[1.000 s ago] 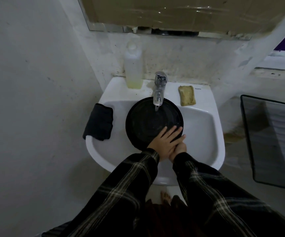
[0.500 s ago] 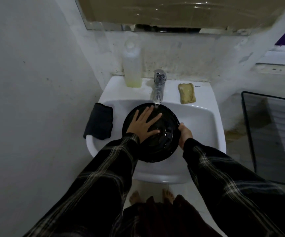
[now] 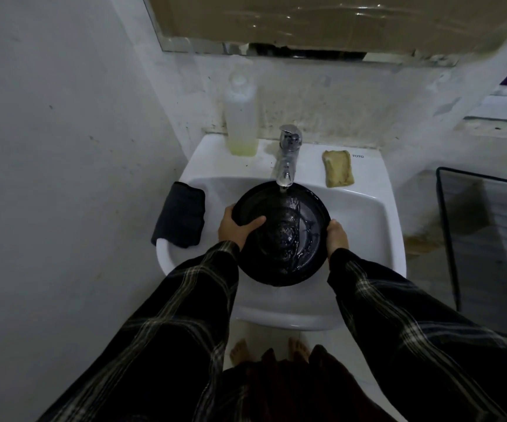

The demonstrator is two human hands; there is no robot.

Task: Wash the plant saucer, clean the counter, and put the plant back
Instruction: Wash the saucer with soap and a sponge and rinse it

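A person in dark plaid flannel sleeves holds a round black saucer (image 3: 279, 236) over the bowl of a white ceramic sink (image 3: 364, 214), directly beneath a chrome tap (image 3: 287, 159) whose thin stream of water strikes the dish near its far rim. The left hand (image 3: 235, 225) grips the saucer's left edge, thumb curled over the rim onto the glossy inner face, fingers hidden behind it. The right hand (image 3: 335, 236) clasps the right edge, its fingers wrapped around the rim and out of sight. The shallow saucer, seemingly plastic, is tilted toward the camera; water sheets and ripples across its wet, ridged interior, catching the dim light. A folded dark cloth (image 3: 182, 219), soft and ribbed at its hem, drapes over the sink's left rim. On the flat back ledge stand a tall, translucent plastic bottle (image 3: 241, 117), with pale yellow liquid low in its base, and a rectangular yellow sponge (image 3: 339, 168), worn and porous. Behind them rises a stained, flaking plaster wall (image 3: 352, 95). A black wire-mesh rack (image 3: 489, 248) stands at right.
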